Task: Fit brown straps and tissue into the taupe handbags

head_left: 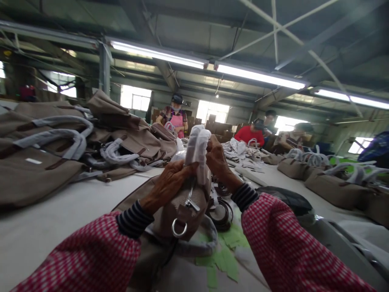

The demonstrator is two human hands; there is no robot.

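Note:
A taupe handbag point(170, 215) stands in front of me, its end with a zipper point(191, 198) and a silver D-ring point(179, 228) facing me. White wrapping covers its raised handle point(196, 148). My left hand point(170, 182) is closed on the lower part of that wrapped handle, fingers pressed against it. Higher up on the right side, my right hand point(219, 158) pinches the wrapping; its fingertips are partly hidden behind the handle. A second wrapped handle point(209, 239) hangs down at the bag's right side.
Taupe bags with wrapped handles point(60, 138) are heaped at left; more bags point(337, 182) line the right. Coiled brown straps point(223, 213) and green paper pieces point(223, 259) lie beside my bag. Co-workers, one in a pink apron point(178, 121), are across the table point(69, 219).

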